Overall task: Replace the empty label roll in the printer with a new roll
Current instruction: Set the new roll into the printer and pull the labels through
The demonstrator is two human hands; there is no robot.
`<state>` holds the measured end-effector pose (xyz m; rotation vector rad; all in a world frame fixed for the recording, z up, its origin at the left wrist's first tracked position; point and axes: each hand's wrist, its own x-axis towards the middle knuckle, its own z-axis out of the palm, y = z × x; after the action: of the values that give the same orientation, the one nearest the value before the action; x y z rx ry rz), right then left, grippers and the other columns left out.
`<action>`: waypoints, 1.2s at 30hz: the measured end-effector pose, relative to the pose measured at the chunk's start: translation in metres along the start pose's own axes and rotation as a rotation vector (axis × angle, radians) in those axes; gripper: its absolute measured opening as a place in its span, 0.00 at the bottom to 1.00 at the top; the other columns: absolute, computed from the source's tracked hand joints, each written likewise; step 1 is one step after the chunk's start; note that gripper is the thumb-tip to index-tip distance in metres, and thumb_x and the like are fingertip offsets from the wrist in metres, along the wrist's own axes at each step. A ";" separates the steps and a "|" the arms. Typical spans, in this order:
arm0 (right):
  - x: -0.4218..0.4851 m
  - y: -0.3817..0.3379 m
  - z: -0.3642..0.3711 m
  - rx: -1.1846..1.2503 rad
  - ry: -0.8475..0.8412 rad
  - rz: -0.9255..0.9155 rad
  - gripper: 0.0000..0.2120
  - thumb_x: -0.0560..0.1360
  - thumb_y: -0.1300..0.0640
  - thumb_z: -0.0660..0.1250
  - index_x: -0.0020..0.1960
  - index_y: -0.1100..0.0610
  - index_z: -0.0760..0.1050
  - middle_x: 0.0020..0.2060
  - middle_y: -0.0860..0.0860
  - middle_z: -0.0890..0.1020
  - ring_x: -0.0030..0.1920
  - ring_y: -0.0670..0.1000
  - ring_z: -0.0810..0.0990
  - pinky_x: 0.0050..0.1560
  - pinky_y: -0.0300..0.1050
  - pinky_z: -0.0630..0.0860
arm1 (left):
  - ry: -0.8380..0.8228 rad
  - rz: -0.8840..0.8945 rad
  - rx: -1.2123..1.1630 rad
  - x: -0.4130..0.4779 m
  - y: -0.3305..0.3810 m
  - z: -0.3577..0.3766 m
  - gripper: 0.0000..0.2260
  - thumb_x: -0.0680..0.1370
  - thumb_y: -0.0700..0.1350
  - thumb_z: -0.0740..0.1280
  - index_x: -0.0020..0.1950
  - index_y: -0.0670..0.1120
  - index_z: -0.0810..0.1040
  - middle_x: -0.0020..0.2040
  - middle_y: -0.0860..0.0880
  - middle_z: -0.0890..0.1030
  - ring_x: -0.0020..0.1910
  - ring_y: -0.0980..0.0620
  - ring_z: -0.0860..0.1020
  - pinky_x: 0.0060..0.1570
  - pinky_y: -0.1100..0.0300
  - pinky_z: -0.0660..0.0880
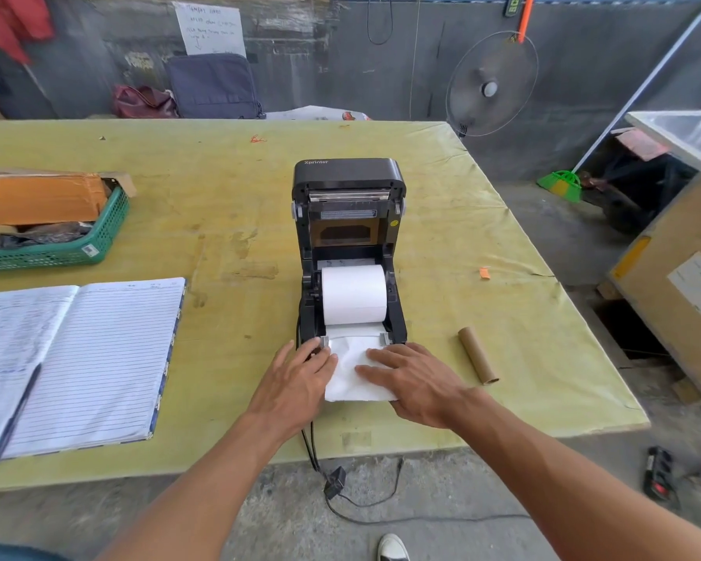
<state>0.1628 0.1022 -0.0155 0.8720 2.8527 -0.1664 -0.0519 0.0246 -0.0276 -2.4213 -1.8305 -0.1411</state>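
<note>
The black label printer stands on the yellow-green table with its lid raised. A full white label roll sits in its bay. The roll's loose end, a creased white label strip, runs out over the front of the printer onto the table. My left hand lies flat with spread fingers on the strip's left edge. My right hand presses flat on its right part. The empty brown cardboard core lies on the table, right of the printer.
An open lined notebook with a pen lies at the left. Behind it stands a green basket with packages. The printer's cable and adapter hang over the table's near edge. A fan stands behind; a cardboard box is at the right.
</note>
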 end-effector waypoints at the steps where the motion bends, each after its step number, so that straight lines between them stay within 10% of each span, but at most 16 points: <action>1: 0.001 0.000 0.000 -0.015 0.010 0.017 0.31 0.78 0.57 0.65 0.78 0.48 0.60 0.75 0.54 0.67 0.71 0.58 0.66 0.72 0.56 0.63 | 0.004 0.000 -0.006 0.003 -0.001 -0.002 0.27 0.60 0.33 0.79 0.58 0.40 0.82 0.52 0.42 0.83 0.55 0.41 0.80 0.50 0.44 0.79; 6: 0.004 -0.003 0.004 -0.040 0.053 0.085 0.28 0.77 0.57 0.65 0.75 0.50 0.64 0.70 0.54 0.71 0.63 0.57 0.70 0.62 0.53 0.69 | 0.039 0.016 -0.060 0.015 -0.006 -0.005 0.21 0.60 0.29 0.74 0.52 0.42 0.83 0.40 0.46 0.76 0.39 0.45 0.74 0.31 0.54 0.69; 11: 0.011 -0.003 0.010 -0.067 0.070 0.074 0.30 0.75 0.58 0.67 0.76 0.54 0.62 0.70 0.54 0.70 0.65 0.58 0.69 0.66 0.57 0.66 | 0.052 0.070 0.005 0.021 -0.011 -0.001 0.12 0.62 0.28 0.71 0.41 0.42 0.82 0.39 0.47 0.77 0.39 0.45 0.74 0.32 0.55 0.65; 22: 0.022 0.004 0.011 -0.107 0.105 0.123 0.28 0.74 0.59 0.66 0.73 0.56 0.64 0.61 0.55 0.75 0.57 0.58 0.72 0.56 0.55 0.70 | 0.065 -0.119 -0.197 0.020 -0.006 -0.001 0.18 0.65 0.37 0.76 0.53 0.45 0.84 0.40 0.49 0.75 0.41 0.48 0.72 0.35 0.56 0.66; 32: 0.025 0.032 -0.016 0.112 -0.043 0.006 0.25 0.74 0.66 0.64 0.69 0.52 0.75 0.61 0.51 0.78 0.62 0.54 0.75 0.61 0.54 0.73 | 0.181 -0.077 -0.285 0.011 -0.004 0.008 0.20 0.59 0.25 0.76 0.47 0.42 0.86 0.38 0.47 0.84 0.34 0.46 0.79 0.31 0.53 0.77; 36: 0.036 0.046 -0.036 0.147 -0.022 0.079 0.30 0.72 0.72 0.61 0.70 0.51 0.75 0.56 0.51 0.80 0.55 0.54 0.79 0.47 0.47 0.74 | 0.231 -0.149 -0.350 0.011 0.007 0.011 0.22 0.58 0.23 0.75 0.47 0.41 0.86 0.41 0.47 0.86 0.35 0.47 0.81 0.32 0.53 0.78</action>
<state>0.1552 0.1647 0.0103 1.0012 2.8085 -0.3775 -0.0417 0.0347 -0.0370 -2.3435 -2.0134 -0.7789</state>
